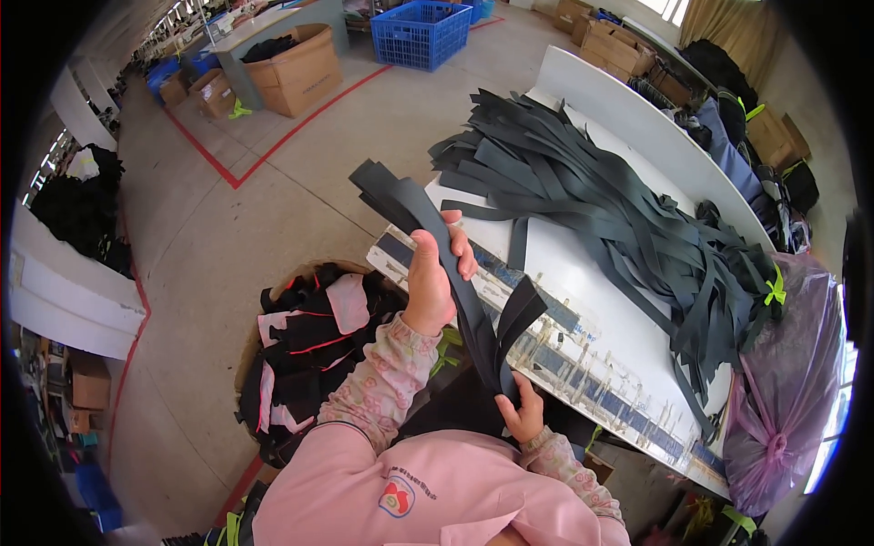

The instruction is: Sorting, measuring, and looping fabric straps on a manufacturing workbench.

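I have the left hand (430, 296) at the centre, closed around a bundle of dark straps (472, 318) that slants from eleven o'clock down to five. At five o'clock the right hand (525, 419) grips its lower end, though I can't fully make out the fingertips. More straps (610, 205) lie heaped on the white table (596, 318) at two o'clock.

Grey floor (209, 282), red line (236, 183), bright window (671, 9)

L hand (431, 289) pt. hidden by strips (472, 314), curtain (739, 36) top cut off
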{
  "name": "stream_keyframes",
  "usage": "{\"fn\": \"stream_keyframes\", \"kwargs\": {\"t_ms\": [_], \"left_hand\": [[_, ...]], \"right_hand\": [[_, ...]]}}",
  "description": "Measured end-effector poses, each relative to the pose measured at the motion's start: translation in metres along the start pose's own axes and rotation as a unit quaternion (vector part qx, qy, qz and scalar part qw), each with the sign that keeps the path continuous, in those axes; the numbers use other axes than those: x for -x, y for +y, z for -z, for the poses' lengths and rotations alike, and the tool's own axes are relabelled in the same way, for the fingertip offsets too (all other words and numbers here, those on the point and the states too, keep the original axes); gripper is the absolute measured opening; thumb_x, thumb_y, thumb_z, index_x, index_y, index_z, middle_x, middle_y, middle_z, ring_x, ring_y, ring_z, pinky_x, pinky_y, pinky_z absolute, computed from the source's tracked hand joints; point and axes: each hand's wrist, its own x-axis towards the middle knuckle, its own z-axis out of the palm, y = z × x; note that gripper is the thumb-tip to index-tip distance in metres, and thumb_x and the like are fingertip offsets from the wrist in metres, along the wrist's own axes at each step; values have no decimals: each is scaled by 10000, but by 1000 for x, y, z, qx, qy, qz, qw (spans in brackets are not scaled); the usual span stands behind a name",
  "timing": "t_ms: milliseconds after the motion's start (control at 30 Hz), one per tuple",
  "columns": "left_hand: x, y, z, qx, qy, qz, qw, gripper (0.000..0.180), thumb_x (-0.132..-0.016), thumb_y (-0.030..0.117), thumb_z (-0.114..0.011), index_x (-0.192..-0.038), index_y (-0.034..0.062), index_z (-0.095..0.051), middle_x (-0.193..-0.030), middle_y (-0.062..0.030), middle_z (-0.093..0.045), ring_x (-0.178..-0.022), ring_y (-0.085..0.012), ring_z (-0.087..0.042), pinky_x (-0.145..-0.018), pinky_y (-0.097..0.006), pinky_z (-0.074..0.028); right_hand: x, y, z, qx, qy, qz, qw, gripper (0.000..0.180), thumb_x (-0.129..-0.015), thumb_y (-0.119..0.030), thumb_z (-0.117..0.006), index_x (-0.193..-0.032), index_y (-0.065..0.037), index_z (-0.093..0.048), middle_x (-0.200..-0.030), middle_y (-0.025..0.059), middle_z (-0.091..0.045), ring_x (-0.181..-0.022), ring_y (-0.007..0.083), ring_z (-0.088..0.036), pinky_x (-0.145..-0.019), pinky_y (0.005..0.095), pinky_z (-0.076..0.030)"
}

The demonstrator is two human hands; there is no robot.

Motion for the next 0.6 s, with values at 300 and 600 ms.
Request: {"fn": "stream_keyframes", "kwargs": {"t_ms": [300, 600], "left_hand": [[-1, 1, 3, 29, -23, 25, 999, 628, -947, 648, -468, -1214, 80, -486, -790, 8, -411, -603, -106, -393, -566, -279, -354], [2, 7, -5, 5, -15, 32, 999, 613, -974, 630, -422, -1203, 65, -482, -775, 10, -394, -593, -106, -375, -561, -274, -346]], "right_hand": [[-33, -6, 14, -265, 100, -19, 959, 405, -921, -70, -600, -1291, 53, -494, -1099, 114, -662, -983, 143, -616, -866, 279, -480], [-116, -89, 84, -328, 190, 119, 918, 391, -989, -36, -473, -1360, 81, -434, -1193, 193, -636, -1125, 261, -627, -989, 367, -488]]}}
